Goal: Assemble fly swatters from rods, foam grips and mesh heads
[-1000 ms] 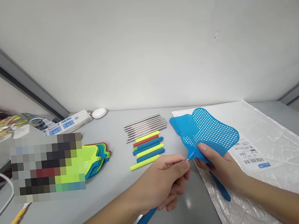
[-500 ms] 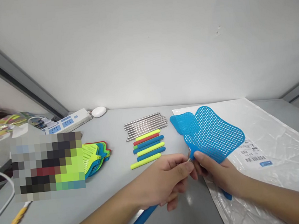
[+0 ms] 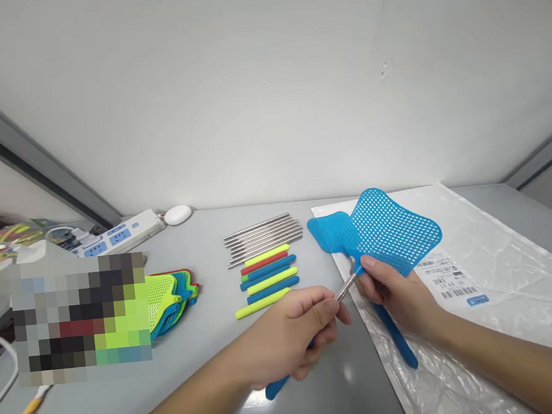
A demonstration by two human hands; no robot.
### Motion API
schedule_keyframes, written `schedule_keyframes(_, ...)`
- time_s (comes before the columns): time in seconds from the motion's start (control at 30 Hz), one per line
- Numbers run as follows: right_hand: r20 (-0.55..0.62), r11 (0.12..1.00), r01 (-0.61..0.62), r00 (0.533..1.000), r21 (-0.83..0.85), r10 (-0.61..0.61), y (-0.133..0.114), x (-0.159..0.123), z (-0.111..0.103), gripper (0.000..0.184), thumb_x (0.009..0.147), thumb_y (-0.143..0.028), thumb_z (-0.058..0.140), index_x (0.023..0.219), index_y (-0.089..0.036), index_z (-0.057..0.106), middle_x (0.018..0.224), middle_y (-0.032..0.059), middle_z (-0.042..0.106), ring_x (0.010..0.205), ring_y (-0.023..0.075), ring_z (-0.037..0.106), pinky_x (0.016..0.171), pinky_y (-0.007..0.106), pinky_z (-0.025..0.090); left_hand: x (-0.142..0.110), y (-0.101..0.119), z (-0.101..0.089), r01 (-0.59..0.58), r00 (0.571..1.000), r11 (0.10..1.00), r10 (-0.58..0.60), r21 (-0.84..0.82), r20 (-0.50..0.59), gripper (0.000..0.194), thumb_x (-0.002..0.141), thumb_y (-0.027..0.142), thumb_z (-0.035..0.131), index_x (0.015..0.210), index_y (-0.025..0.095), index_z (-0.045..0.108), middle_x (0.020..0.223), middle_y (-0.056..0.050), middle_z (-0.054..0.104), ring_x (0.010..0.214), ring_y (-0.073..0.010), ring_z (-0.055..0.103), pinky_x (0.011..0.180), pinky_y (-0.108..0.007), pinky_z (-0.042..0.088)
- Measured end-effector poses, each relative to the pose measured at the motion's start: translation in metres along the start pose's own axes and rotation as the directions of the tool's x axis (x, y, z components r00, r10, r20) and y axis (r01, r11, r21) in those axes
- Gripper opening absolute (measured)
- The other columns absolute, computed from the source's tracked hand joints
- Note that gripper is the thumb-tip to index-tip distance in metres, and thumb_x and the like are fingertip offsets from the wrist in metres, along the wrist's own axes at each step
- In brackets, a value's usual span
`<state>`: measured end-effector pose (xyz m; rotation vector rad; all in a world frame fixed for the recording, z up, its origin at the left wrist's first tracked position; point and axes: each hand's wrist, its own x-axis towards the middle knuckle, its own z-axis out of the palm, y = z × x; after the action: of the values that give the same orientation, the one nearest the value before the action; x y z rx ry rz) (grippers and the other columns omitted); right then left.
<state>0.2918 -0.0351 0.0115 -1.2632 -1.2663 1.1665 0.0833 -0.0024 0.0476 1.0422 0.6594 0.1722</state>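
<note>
My right hand (image 3: 396,294) pinches the neck of a blue mesh swatter head (image 3: 391,230), held up over the table. My left hand (image 3: 293,335) is closed round a metal rod (image 3: 346,286) with a blue handle (image 3: 276,387) sticking out below the fist. The rod's tip meets the head's socket, with a short bare stretch of steel showing between my hands. A second blue swatter (image 3: 328,233) lies flat behind, its handle (image 3: 395,337) on the plastic bag.
Several steel rods (image 3: 262,233) and coloured handle grips (image 3: 266,277) lie in rows mid-table. A stack of coloured swatter heads (image 3: 171,292) sits left beside a blurred patch. A power strip (image 3: 117,233), a white mouse (image 3: 178,214) and a labelled plastic bag (image 3: 486,265) are also there.
The blue head has risen and moved away from my left hand, baring a length of the steel rod between the hands. The view has shifted slightly left.
</note>
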Motion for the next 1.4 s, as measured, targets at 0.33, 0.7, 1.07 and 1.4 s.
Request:
schedule_keyframes(0.33,0.136,1.0,0.004,0.991,0.003,-0.004,-0.01,-0.006,0.006,0.053,0.097,-0.055,0.04,0.056,-0.022,0.043,0.055,-0.003,0.039,0.055,0.0135,0.038,0.057,0.03,0.032,-0.002,0.002,0.005,-0.012,1.0,0.999,0.012,-0.034,0.02,0.029,0.098,0.047,0.045,0.095,0.021,0.056,0.065,0.008,0.038,0.039,-0.0018,0.024,0.034,-0.015,0.02)
schedule_keyframes(0.7,0.125,0.996,-0.026,0.992,-0.082,0.036,-0.019,-0.006,0.011,0.055,0.093,-0.06,0.042,0.055,-0.021,0.045,0.054,-0.0028,0.042,0.051,0.0116,0.04,0.054,0.027,0.039,-0.001,0.001,0.002,-0.004,0.999,0.997,0.006,0.077,-0.034,0.028,0.098,0.05,0.042,0.098,0.023,0.051,0.057,0.011,0.039,0.034,-0.0034,0.031,0.033,-0.015,0.032)
schedule_keyframes(1.07,0.317,1.0,0.003,0.949,0.031,-0.013,-0.007,-0.003,-0.001,0.048,0.097,-0.057,0.037,0.068,-0.021,0.051,0.062,-0.0013,0.046,0.061,0.0149,0.045,0.061,0.031,0.039,-0.002,0.002,0.002,-0.013,0.986,0.984,0.042,-0.179,0.162,0.029,0.099,0.048,0.042,0.091,0.021,0.05,0.048,0.013,0.03,0.03,-0.0029,0.019,0.036,-0.018,0.045)
schedule_keyframes(1.4,0.269,0.996,-0.083,0.96,0.015,0.076,-0.017,-0.006,0.008,0.042,0.091,-0.055,0.053,0.068,-0.02,0.059,0.061,-0.0032,0.042,0.055,0.0125,0.034,0.053,0.027,0.032,0.001,0.0,0.006,-0.087,0.992,0.995,0.091,-0.044,0.092,0.03,0.1,0.047,0.039,0.092,0.02,0.051,0.048,0.012,0.035,0.03,-0.0026,0.02,0.036,-0.018,0.043)
